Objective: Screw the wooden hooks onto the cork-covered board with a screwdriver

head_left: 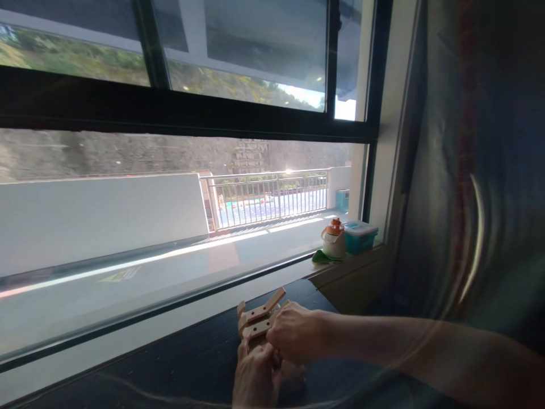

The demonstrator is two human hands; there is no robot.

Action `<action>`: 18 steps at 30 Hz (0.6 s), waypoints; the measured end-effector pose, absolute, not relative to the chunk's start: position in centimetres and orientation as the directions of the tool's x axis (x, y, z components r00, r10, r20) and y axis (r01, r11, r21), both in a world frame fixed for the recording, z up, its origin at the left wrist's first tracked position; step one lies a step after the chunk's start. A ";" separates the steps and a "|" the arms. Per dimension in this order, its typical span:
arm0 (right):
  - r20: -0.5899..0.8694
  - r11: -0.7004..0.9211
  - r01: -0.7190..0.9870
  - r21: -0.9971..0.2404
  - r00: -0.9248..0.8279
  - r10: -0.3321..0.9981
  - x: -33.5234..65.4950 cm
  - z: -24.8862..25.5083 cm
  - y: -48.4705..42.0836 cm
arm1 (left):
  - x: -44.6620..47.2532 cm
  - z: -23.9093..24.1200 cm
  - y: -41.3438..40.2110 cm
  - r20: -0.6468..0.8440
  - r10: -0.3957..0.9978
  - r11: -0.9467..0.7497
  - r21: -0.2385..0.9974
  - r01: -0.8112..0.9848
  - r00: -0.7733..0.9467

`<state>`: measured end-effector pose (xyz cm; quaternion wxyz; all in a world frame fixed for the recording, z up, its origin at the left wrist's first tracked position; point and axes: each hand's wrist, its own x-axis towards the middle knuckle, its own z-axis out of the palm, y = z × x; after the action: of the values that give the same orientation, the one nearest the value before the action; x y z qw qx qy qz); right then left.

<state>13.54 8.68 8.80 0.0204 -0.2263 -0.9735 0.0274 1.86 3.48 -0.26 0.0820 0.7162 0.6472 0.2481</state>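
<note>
A small light-wood assembly (pixel 260 328) of flat bars with dark round holes sits low in the middle of the head view, over the dark table. One of its bars (pixel 276 300) slants up to the right, and short upright pieces stand at its left end. My right hand (pixel 298 332) reaches in from the right, fingers curled closed on the assembly's right side. From below, my left hand (pixel 258 372) grips its near edge with bent fingers. The two hands meet at the near side and hide that part, so anything small between the fingertips cannot be made out.
The dark table (pixel 170 363) borders a white window sill (pixel 106 352). On the sill's right end stand a white bottle with an orange top (pixel 333 238) and a teal lidded box (pixel 361 237), with a green item (pixel 326 258) beside them. A grey curtain (pixel 443 142) hangs at right.
</note>
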 end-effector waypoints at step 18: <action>-0.084 0.937 0.336 0.094 -0.935 0.344 13.3 10.8 8.3 | 2.3 0.9 3.0 0.234 0.971 -0.140 0.406 0.903 0.045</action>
<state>13.33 8.34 10.85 -0.0494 -0.1729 -0.9829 -0.0390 2.26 3.01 0.87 0.0741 0.7190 0.6516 0.2299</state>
